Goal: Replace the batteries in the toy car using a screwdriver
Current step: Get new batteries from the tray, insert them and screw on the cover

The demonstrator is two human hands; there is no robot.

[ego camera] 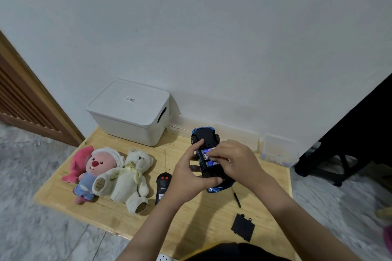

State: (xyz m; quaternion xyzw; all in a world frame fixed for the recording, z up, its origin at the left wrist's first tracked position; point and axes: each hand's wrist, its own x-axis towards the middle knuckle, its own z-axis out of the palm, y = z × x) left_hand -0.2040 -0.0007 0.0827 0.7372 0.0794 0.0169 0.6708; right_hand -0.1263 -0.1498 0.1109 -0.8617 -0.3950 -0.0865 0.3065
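The grip of the left hand (188, 172) wraps the upturned toy car (209, 154) at its near end, thumb under the nose and forefinger stretched along the chassis, steadying it above the wooden table (191, 218). To its right, the right hand (235, 161) pinches the middle one of three batteries (209, 157) lying in the open compartment. Further right and nearer the camera, a thin dark screwdriver (237, 199) lies on the table, and the black battery cover (242, 227) rests beyond it, well apart from the car. The cover is off and the tool set down, so the unscrewing appears done; the cells, the cover and its screw remain to be dealt with. Whether the pinched battery is going in or coming out cannot be told, the fingers hide its far end, and no screw or spare cells can be made out.
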